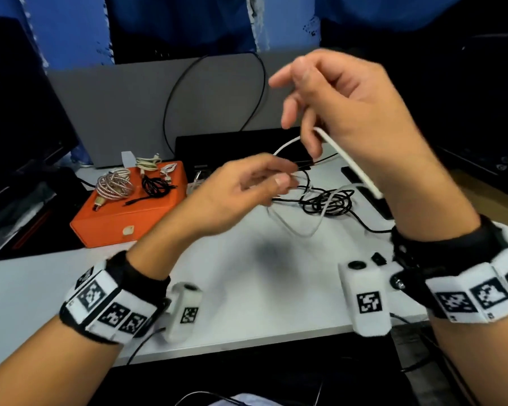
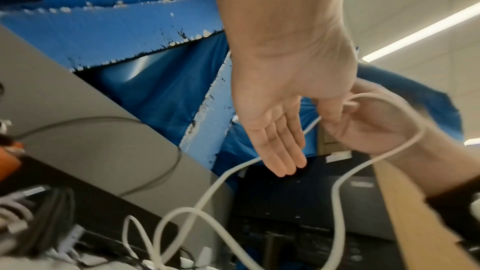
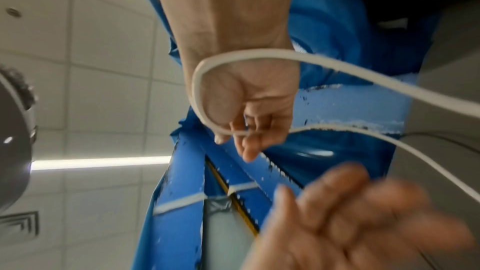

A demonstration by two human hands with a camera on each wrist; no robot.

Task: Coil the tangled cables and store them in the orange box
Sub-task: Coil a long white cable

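White cable: one, pinched by right hand; left hand open (fingers straight). Orange box: four coils atop.

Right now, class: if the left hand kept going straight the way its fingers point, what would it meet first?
Probably the white cable that the right hand holds up: the left hand points at that strand. Depth is unclear; beyond lies the black cable tangle.

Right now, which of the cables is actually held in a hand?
The white cable, pinched in the right hand; the black tangle lies on the desk, the coiled ones on the orange box.
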